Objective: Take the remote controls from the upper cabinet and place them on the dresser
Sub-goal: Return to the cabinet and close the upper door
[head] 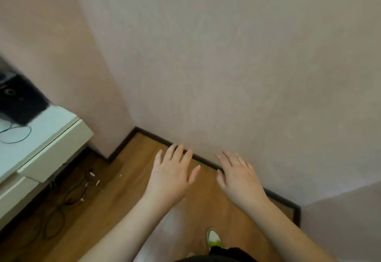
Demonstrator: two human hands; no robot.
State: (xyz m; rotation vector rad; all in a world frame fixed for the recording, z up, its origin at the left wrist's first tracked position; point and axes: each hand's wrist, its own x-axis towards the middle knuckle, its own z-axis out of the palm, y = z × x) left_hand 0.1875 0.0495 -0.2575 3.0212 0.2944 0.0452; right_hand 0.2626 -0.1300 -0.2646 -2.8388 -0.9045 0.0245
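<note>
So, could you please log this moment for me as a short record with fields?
left hand: open, fingers spread, holding nothing
right hand: open, fingers spread, holding nothing
remote controls: none visible
upper cabinet: not in view
dresser: white, at the left edge by the wall
on dresser: black device, blurred; thin black cable
floor: wood, with loose cables beside the dresser
shoe: on the floor below the hands

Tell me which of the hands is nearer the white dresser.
Left. The left hand hovers open over the floor, to the right of the white dresser; the right hand hovers farther right, by the wall.
</note>
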